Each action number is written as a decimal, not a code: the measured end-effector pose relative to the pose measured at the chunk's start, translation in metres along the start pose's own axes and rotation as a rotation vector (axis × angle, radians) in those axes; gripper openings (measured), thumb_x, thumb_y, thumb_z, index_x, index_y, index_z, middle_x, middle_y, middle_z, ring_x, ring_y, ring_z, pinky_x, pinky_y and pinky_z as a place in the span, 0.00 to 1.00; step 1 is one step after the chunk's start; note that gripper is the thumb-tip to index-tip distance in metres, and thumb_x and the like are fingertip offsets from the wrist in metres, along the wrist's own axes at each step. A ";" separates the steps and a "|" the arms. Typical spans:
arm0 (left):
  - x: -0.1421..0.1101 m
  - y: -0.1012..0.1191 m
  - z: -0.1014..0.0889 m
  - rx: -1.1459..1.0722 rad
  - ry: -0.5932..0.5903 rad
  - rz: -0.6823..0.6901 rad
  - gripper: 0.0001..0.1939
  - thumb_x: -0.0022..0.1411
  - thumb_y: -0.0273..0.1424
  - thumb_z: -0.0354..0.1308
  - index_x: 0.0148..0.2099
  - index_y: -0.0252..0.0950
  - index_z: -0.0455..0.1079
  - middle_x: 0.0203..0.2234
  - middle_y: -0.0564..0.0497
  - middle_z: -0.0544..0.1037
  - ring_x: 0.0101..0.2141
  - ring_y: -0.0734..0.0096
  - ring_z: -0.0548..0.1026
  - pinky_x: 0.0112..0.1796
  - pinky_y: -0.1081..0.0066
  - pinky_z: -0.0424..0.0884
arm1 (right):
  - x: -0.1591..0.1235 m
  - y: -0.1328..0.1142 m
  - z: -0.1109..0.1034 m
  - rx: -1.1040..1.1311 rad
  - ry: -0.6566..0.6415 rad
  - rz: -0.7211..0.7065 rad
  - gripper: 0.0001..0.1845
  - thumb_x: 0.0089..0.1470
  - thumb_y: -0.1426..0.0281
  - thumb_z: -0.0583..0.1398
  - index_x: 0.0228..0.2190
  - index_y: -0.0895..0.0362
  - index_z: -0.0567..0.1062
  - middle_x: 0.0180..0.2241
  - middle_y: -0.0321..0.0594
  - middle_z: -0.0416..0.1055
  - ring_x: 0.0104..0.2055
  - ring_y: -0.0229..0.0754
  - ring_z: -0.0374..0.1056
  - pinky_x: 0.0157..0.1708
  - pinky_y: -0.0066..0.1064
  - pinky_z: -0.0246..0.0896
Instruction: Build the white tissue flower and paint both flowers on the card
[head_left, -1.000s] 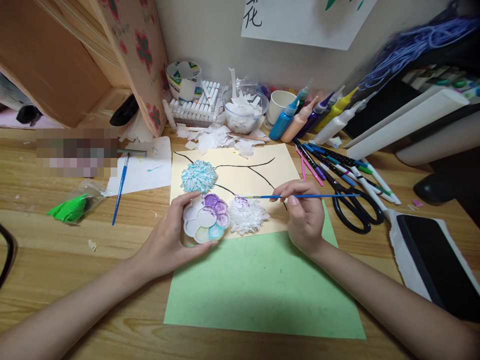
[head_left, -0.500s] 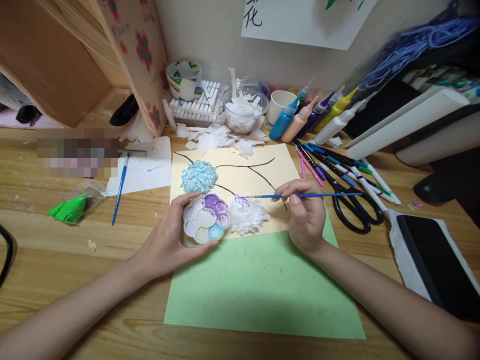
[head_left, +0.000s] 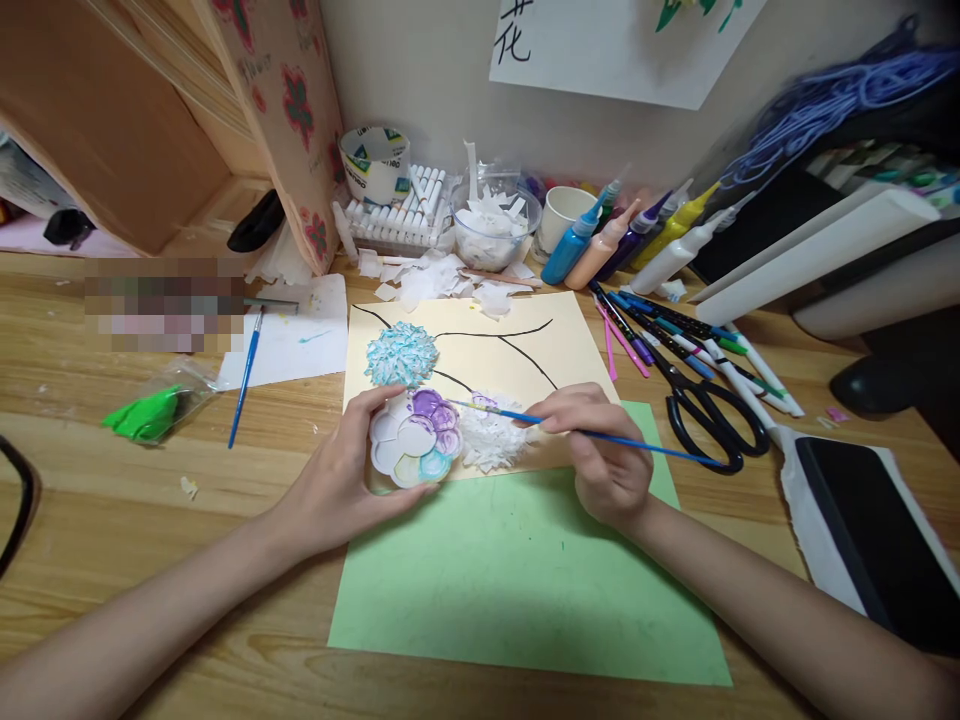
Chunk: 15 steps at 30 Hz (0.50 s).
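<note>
My left hand grips a white flower-shaped paint palette by its left rim; its wells hold purple, turquoise and pale yellow paint. Between the fingers of my right hand is a thin blue paintbrush, its tip at the palette's upper right, near the purple wells. Under the brush lies a white paper flower with a few purple marks at its top. A turquoise-tinted paper flower sits up and left on the cream paper, which has black branch lines. Green paper lies below.
Black-handled scissors and several pens lie to the right, near a black phone-like object. Paint bottles, a bowl of paper scraps and markers stand at the back. Another paintbrush is at left.
My right hand has moved the brush left and tilted it, taking its tip off the white flower to the palette's edge. The left hand still holds the palette. The view has shifted slightly.
</note>
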<state>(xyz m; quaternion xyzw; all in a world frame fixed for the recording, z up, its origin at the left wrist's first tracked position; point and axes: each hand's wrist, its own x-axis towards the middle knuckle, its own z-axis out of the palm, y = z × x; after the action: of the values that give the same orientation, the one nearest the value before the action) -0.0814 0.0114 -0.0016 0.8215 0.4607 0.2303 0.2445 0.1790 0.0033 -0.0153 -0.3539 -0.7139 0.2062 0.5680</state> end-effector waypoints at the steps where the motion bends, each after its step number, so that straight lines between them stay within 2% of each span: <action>1: 0.000 0.000 0.000 -0.007 0.004 0.003 0.40 0.51 0.40 0.64 0.61 0.42 0.46 0.53 0.43 0.66 0.51 0.56 0.70 0.50 0.58 0.70 | -0.001 -0.002 -0.001 -0.017 -0.063 -0.014 0.11 0.57 0.73 0.52 0.38 0.52 0.73 0.34 0.40 0.76 0.38 0.45 0.70 0.36 0.41 0.64; 3: 0.000 0.000 0.000 -0.017 0.009 0.004 0.40 0.51 0.39 0.64 0.61 0.43 0.46 0.53 0.43 0.66 0.51 0.56 0.70 0.50 0.56 0.71 | -0.001 -0.003 -0.001 -0.044 -0.159 -0.027 0.13 0.57 0.73 0.52 0.40 0.52 0.73 0.36 0.40 0.77 0.39 0.45 0.70 0.37 0.40 0.65; 6: 0.000 0.002 0.000 -0.026 0.001 -0.006 0.40 0.52 0.39 0.63 0.61 0.43 0.46 0.53 0.43 0.66 0.51 0.55 0.70 0.50 0.56 0.71 | 0.000 -0.003 -0.001 -0.051 -0.237 -0.038 0.14 0.57 0.74 0.52 0.43 0.52 0.72 0.37 0.40 0.77 0.40 0.44 0.70 0.37 0.39 0.65; 10: 0.000 0.002 0.000 -0.024 -0.006 -0.010 0.39 0.52 0.40 0.63 0.61 0.43 0.46 0.53 0.45 0.65 0.50 0.52 0.71 0.49 0.54 0.72 | 0.001 -0.002 -0.001 -0.035 -0.237 -0.035 0.14 0.57 0.75 0.51 0.42 0.53 0.72 0.36 0.40 0.77 0.40 0.43 0.70 0.38 0.38 0.64; 15: -0.001 0.000 0.001 -0.037 0.005 -0.004 0.40 0.51 0.40 0.64 0.61 0.44 0.46 0.52 0.44 0.66 0.50 0.54 0.70 0.50 0.54 0.72 | -0.001 -0.002 0.000 -0.028 -0.228 -0.022 0.14 0.57 0.74 0.51 0.42 0.52 0.72 0.36 0.40 0.77 0.39 0.44 0.70 0.37 0.39 0.64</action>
<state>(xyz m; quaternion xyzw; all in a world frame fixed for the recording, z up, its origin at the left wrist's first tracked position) -0.0811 0.0108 -0.0028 0.8153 0.4588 0.2402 0.2589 0.1787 0.0009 -0.0142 -0.3285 -0.7804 0.2288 0.4804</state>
